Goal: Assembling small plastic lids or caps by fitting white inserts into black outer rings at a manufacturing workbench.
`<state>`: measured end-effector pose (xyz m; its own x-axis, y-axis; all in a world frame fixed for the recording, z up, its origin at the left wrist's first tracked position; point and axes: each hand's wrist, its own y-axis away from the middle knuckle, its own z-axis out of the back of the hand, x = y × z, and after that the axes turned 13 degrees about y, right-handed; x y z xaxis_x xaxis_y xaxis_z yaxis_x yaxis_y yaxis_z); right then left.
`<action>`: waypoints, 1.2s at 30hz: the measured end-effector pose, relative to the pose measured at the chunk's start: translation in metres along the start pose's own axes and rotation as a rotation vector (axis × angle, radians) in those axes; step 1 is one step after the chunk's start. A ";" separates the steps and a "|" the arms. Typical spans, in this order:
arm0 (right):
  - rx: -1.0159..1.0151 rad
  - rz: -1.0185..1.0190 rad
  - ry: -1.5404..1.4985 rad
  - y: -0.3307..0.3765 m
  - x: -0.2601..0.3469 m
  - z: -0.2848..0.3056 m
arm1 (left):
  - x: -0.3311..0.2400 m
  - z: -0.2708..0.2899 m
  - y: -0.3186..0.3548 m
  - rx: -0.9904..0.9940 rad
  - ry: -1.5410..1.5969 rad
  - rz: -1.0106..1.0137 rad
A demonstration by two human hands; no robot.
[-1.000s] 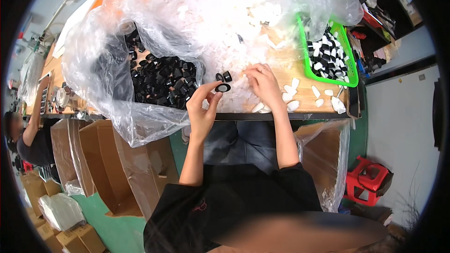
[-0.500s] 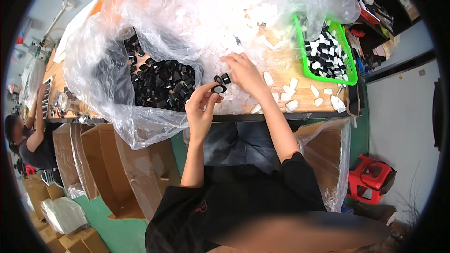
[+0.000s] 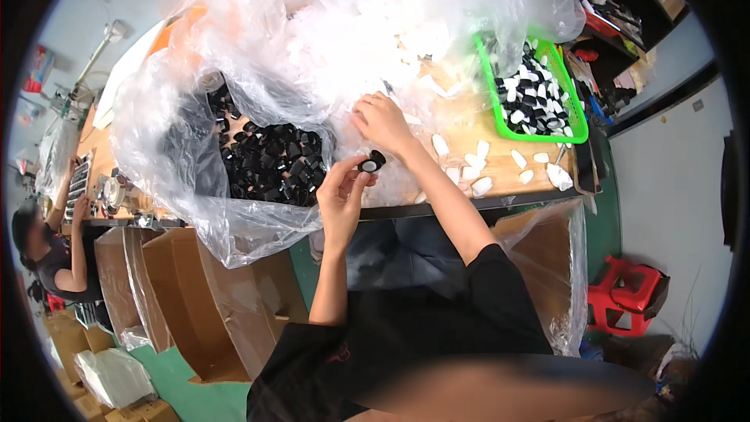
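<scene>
In my left hand [image 3: 340,191], a small round black cap [image 3: 370,165] with a white disc in its face is pinched between thumb and fingertips, over the table's front edge. A second dark piece seems to sit right against it. My right hand [image 3: 383,123] is over the heap of whitish translucent pieces [image 3: 328,70], its fingers bent down and drawn together; what is at the fingertips is hidden. Left of my hands lies a clear plastic bag [image 3: 168,121], its mouth spread around many black caps [image 3: 273,158].
A green basket [image 3: 581,113] of black and white pieces stands at the right. Loose white oval pieces [image 3: 481,186] lie on the wooden table [image 3: 500,164]. Below are open cardboard boxes [image 3: 180,289] and a red stool [image 3: 625,297]. Another person [image 3: 66,258] works at far left.
The dark pieces at my left fingertips, spread apart before, are now close together. My right hand has moved left over the whitish heap. The whole view has shifted slightly.
</scene>
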<state>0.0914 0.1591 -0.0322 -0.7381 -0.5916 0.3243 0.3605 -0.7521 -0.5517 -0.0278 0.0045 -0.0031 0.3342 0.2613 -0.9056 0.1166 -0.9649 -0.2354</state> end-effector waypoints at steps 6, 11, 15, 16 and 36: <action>0.058 -0.059 0.088 0.007 0.008 0.007 | -0.004 0.001 -0.001 -0.032 0.069 0.018; -0.107 -0.077 -0.443 0.030 0.035 0.079 | -0.010 0.009 -0.003 -0.086 0.105 0.030; -0.023 0.114 -0.294 0.059 0.055 0.111 | -0.008 0.002 -0.007 -0.048 0.133 0.044; -0.019 0.112 -0.298 0.067 0.058 0.109 | -0.007 0.000 -0.006 0.005 0.102 -0.007; -0.015 -0.506 -0.889 0.113 0.063 0.106 | -0.015 -0.028 0.005 0.090 -0.255 -0.106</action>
<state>0.1461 0.0060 0.0075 -0.1096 -0.2115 0.9712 0.1125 -0.9735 -0.1992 -0.0065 -0.0039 0.0192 0.0772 0.3568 -0.9310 0.0511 -0.9340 -0.3537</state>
